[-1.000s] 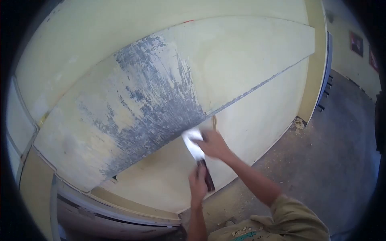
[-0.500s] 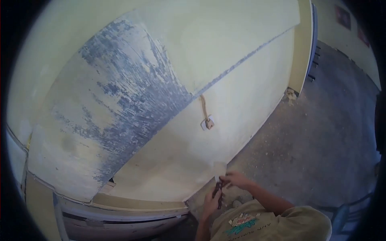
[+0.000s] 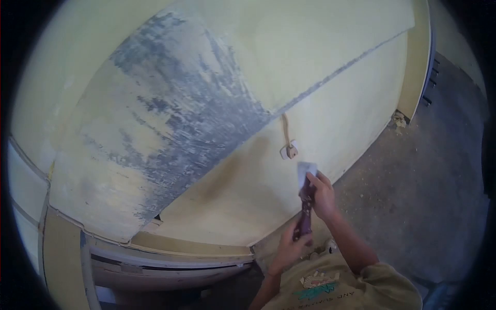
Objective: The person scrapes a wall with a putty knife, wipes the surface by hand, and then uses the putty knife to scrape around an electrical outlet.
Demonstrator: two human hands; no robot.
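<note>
A scraper with a dark reddish-brown handle and a flat pale blade is held upright in front of my body. My left hand is wrapped round the lower end of the handle. Higher up, my right hand closes on the scraper where the handle meets the blade, its thumb near the blade's base. The blade is slightly blurred and appears apart from the wall. Beyond it is a wall panel with pale coating partly off and streaky blue-grey showing.
A small socket with a cable hangs on the cream lower wall, just above the blade. Crumbs lie on the grey floor at right. A wooden ledge runs along the lower left. Dark hooks or pegs stick out at the upper right.
Both hands have risen with the scraper, bringing its blade closer to the socket in view. My right hand has moved from beside the blade's base to gripping there. The view has shifted slightly.
</note>
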